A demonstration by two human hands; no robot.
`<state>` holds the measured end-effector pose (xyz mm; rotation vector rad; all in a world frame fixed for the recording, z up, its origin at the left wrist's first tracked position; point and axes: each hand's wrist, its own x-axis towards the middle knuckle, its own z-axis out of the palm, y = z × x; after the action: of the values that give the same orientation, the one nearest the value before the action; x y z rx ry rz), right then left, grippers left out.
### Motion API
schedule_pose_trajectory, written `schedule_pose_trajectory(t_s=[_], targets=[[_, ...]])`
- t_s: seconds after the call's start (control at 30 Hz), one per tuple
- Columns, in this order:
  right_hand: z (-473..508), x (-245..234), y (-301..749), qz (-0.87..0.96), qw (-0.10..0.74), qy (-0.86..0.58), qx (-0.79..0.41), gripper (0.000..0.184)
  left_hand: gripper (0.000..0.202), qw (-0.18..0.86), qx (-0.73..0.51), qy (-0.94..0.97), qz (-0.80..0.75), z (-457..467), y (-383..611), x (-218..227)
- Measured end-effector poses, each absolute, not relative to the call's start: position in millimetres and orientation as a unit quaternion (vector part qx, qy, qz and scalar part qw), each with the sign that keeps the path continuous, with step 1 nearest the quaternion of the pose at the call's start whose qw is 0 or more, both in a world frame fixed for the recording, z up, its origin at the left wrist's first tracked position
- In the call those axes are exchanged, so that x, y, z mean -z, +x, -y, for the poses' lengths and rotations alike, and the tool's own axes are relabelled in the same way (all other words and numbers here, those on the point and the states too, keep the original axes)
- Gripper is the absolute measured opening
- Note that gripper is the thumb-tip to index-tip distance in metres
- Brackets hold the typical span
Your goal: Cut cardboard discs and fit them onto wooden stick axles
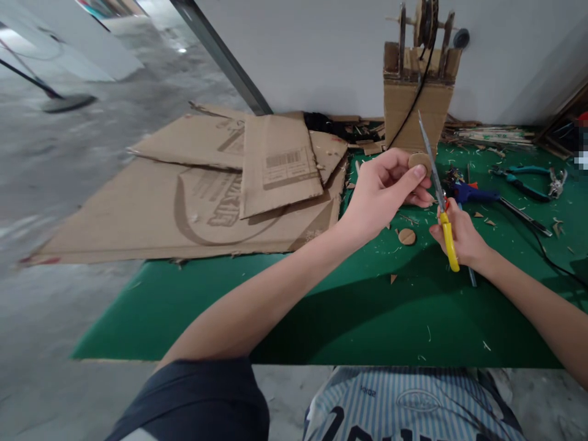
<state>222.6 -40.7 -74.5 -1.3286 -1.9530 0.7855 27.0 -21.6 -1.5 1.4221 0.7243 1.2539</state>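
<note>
Between the thumb and fingers of my left hand [381,190] is a small round cardboard disc [419,162]. My right hand [462,236] grips a pair of scissors [448,239] with yellow handles, its metal blades pointing up and away from me beside the disc. From this angle I cannot tell whether the blades touch the disc's edge. Another cardboard disc [407,237] lies flat on the green table [358,324], below and between both hands. Part of the right hand's fingers is hidden behind the scissors' handles.
Large cardboard sheets [138,208] cover the table's left side and overhang its edge. Behind my hands stands a cardboard box structure [416,110] with a spool on top. To the right lie a blue glue gun [473,193], pliers [528,177], a cutter knife [528,217] and scattered scraps.
</note>
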Motion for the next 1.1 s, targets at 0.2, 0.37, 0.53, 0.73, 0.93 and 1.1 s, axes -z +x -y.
schedule_pose_trajectory(t_s=[0.2,0.37,0.53,0.73,0.93,1.1], targets=[[42,72,222,0.745,0.312,-0.507,-0.3,0.05,0.028,0.538,-0.518,0.589,-0.309,22,27,1],[40,69,224,0.753,0.295,-0.511,-0.292,0.049,0.033,0.506,-0.506,0.625,-0.312,18,20,-5],[40,67,227,0.758,0.275,-0.531,-0.262,0.052,0.031,0.459,-0.487,0.668,-0.326,14,13,-11],[40,71,228,0.748,0.287,-0.534,-0.268,0.049,0.027,0.441,-0.467,0.694,-0.325,12,9,-12],[35,77,233,0.775,0.277,-0.502,-0.264,0.04,0.024,0.441,-0.456,0.695,-0.338,9,3,-20],[36,74,229,0.751,0.292,-0.522,-0.281,0.046,0.028,0.428,-0.467,0.693,-0.345,6,9,-12]])
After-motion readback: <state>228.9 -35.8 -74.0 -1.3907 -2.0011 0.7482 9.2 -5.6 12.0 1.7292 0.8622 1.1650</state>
